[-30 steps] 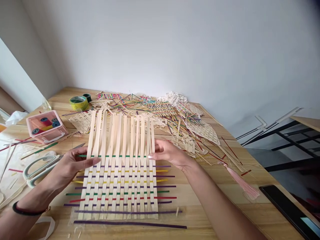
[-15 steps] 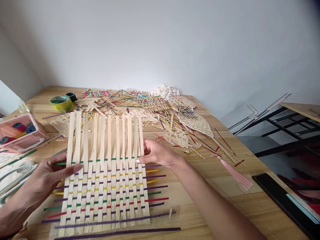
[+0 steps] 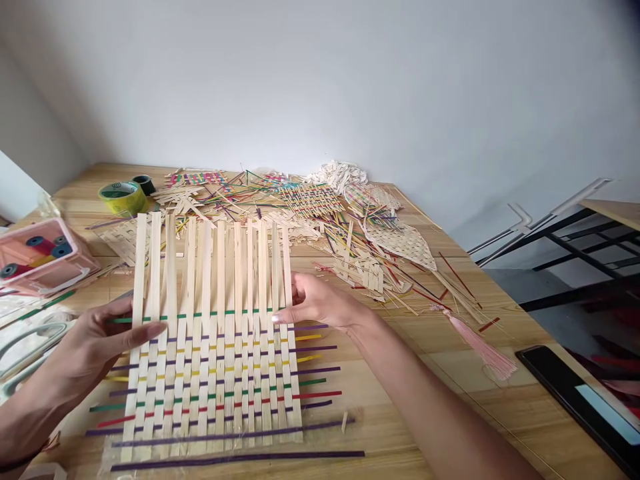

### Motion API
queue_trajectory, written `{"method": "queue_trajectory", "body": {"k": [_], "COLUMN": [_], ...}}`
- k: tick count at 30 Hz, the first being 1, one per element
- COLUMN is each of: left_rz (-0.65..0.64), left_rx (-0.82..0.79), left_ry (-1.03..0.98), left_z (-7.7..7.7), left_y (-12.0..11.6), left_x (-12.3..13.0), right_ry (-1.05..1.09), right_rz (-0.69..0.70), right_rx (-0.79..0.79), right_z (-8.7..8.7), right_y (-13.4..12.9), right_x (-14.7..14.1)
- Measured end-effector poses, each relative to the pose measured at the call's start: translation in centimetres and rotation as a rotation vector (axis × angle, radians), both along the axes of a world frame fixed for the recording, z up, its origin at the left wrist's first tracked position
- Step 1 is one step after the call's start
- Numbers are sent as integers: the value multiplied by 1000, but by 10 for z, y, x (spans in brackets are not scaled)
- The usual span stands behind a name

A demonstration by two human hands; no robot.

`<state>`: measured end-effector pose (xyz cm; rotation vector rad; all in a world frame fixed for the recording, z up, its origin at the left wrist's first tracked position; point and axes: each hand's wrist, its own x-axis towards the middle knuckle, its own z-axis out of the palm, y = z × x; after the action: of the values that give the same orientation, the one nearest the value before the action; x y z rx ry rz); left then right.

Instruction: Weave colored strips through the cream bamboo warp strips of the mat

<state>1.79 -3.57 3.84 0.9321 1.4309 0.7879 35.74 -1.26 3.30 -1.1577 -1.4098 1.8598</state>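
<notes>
Head view: scissors [image 3: 31, 353] beside the left hand [image 3: 107, 333].

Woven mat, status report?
Both hands, left and right, gripping side edges of woven mat. Topmost crosswise strip green. Scissors beside left forearm, off the mat.

Wall [image 3: 300, 87]: pale, plain, meeting a greyer side wall [image 3: 30, 100] at left.
Table [image 3: 430, 333]: light wood grain, before the wall.
Right side: black metal frame [image 3: 573, 257] under a wooden top [image 3: 617, 212].
Light: soft, brightest behind the table.
</notes>
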Motion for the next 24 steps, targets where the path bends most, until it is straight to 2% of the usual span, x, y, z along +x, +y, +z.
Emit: {"method": "queue_trajectory", "body": {"k": [10,24], "left_rz": [-6,-18], "left_rx": [15,65], "left_ry": [-72,-5], "left_z": [-8,-4], "left_y": [1,1], "left_x": [-7,-4], "right_ry": [-44,-39], "right_rz": [-31,-39], "right_rx": [12,0], "right_z": [-2,-2], "right_y": [-2,-2], "right_x": [-4,-4]}}
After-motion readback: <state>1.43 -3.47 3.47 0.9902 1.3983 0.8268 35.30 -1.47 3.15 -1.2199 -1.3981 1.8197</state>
